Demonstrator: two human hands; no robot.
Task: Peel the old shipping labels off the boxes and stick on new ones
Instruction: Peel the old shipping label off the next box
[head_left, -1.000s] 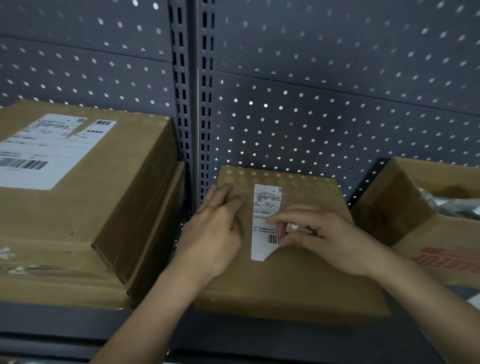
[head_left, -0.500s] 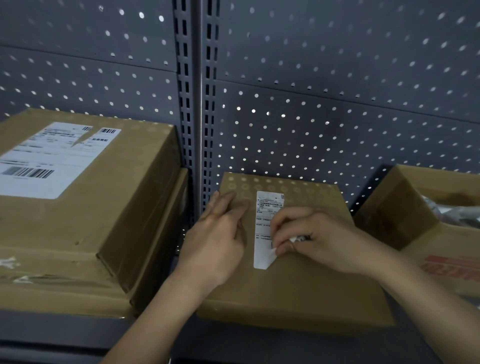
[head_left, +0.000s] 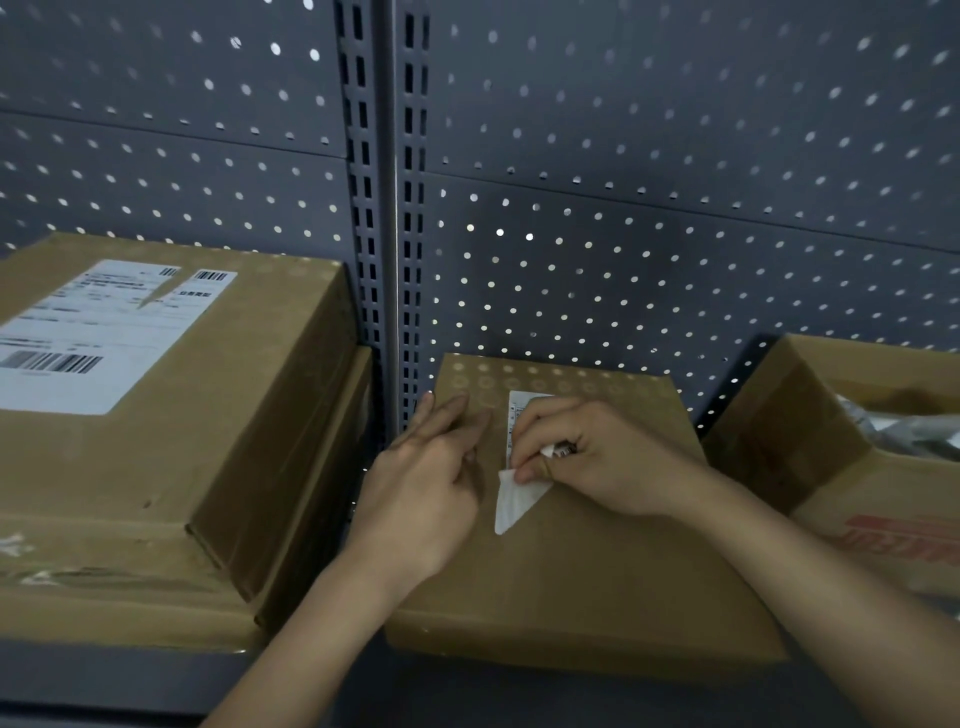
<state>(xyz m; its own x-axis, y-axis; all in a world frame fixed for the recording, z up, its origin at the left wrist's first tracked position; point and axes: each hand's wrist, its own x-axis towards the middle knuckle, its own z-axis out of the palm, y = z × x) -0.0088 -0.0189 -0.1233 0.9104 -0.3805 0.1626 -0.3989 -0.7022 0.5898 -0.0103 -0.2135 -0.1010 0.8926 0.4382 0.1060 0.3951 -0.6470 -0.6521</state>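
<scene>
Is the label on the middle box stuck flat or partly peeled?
Partly peeled: the right hand pinches the label, its lower right corner lifted off the box.

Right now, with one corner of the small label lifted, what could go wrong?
The small label may tear: the right hand pinches only its lower corner, while the upper part looks stuck to the middle box. The box could shift with the pull; only the left hand, lying flat beside the label, steadies it.
</scene>
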